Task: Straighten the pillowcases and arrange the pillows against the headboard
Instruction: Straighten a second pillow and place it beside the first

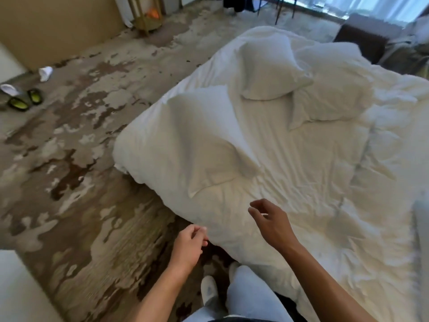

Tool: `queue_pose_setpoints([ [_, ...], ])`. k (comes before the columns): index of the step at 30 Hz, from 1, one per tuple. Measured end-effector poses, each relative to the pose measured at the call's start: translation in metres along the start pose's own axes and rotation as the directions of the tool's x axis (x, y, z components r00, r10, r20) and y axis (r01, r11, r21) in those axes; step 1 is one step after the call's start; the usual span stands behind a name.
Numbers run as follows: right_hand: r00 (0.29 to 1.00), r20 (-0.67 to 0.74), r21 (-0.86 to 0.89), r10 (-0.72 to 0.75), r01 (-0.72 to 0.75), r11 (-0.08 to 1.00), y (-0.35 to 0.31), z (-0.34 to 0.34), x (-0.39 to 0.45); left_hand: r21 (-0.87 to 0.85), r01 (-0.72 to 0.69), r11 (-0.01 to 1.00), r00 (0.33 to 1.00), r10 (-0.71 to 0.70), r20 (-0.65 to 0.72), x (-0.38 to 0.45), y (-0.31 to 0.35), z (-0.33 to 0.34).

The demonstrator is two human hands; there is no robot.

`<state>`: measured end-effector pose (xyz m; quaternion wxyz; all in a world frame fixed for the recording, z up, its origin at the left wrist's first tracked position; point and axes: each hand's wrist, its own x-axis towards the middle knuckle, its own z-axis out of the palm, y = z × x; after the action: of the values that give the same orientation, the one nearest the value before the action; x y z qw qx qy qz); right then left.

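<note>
Three white pillows lie scattered on a rumpled white bed (301, 182). The nearest pillow (204, 140) rests at the bed's left corner. A second pillow (269, 68) stands tilted further back, and a third pillow (329, 98) lies to its right. My left hand (188, 245) hovers beside the bed's near edge with loosely curled fingers and holds nothing. My right hand (271, 221) is over the sheet just below the nearest pillow, fingers apart and empty. No headboard is in view.
Patterned brown and beige carpet (81, 159) lies to the left. Dark shoes (25, 99) and white slippers (45, 73) sit at the far left. A small wooden stand (146, 15) is at the back. A dark seat (362, 43) stands beyond the bed.
</note>
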<state>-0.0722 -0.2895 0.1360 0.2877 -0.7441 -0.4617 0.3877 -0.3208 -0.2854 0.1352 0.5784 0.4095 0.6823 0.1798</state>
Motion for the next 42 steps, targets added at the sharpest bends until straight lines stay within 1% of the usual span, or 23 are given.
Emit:
queue_pose_setpoints([
  [3, 0.999, 0.027, -0.003, 0.017, -0.017, 1.000, -0.004, 0.016, 0.010, -0.045, 0.005, 0.999, 1.000, -0.005, -0.004, 0.020, 0.010, -0.009],
  [7, 0.998, 0.008, -0.020, 0.064, -0.064, 0.998, 0.003, 0.026, 0.031, -0.055, -0.032, 0.998, 0.999, 0.034, 0.034, 0.066, 0.045, -0.011],
  [10, 0.994, -0.014, -0.031, 0.108, -0.108, 0.994, 0.009, 0.033, 0.060, -0.035, -0.086, 0.996, 0.993, 0.089, 0.075, 0.114, 0.087, -0.014],
  [14, 0.982, -0.054, 0.021, 0.181, -0.180, 0.983, 0.005, 0.041, 0.115, 0.025, -0.181, 0.983, 0.978, 0.177, 0.113, 0.180, 0.152, -0.025],
  [16, 0.975, -0.064, 0.036, 0.211, -0.209, 0.977, -0.004, 0.045, 0.145, 0.067, -0.197, 0.978, 0.974, 0.187, 0.126, 0.208, 0.180, -0.034],
  [20, 0.970, -0.065, 0.057, 0.233, -0.230, 0.972, -0.033, 0.054, 0.207, 0.111, -0.183, 0.977, 0.977, 0.169, 0.128, 0.254, 0.214, -0.055],
  [24, 0.972, -0.067, 0.071, 0.224, -0.219, 0.973, -0.072, 0.068, 0.274, 0.145, -0.103, 0.984, 0.989, 0.087, 0.117, 0.296, 0.222, -0.078],
  [29, 0.970, -0.093, 0.064, 0.223, -0.218, 0.974, -0.115, 0.087, 0.355, 0.230, -0.038, 0.972, 0.989, 0.004, 0.149, 0.357, 0.231, -0.105],
  [32, 0.964, -0.122, 0.033, 0.235, -0.233, 0.972, -0.133, 0.095, 0.398, 0.271, -0.031, 0.962, 0.983, -0.020, 0.183, 0.404, 0.252, -0.111],
  [36, 0.937, -0.157, -0.044, 0.313, -0.323, 0.945, -0.140, 0.102, 0.441, 0.296, -0.077, 0.952, 0.972, 0.006, 0.235, 0.474, 0.299, -0.096],
  [39, 0.905, -0.184, -0.095, 0.382, -0.404, 0.910, -0.131, 0.102, 0.467, 0.299, -0.181, 0.937, 0.950, 0.089, 0.299, 0.524, 0.341, -0.062],
  [42, 0.862, -0.217, -0.134, 0.457, -0.490, 0.861, -0.114, 0.102, 0.488, 0.309, -0.292, 0.905, 0.910, 0.163, 0.382, 0.561, 0.379, -0.009],
])
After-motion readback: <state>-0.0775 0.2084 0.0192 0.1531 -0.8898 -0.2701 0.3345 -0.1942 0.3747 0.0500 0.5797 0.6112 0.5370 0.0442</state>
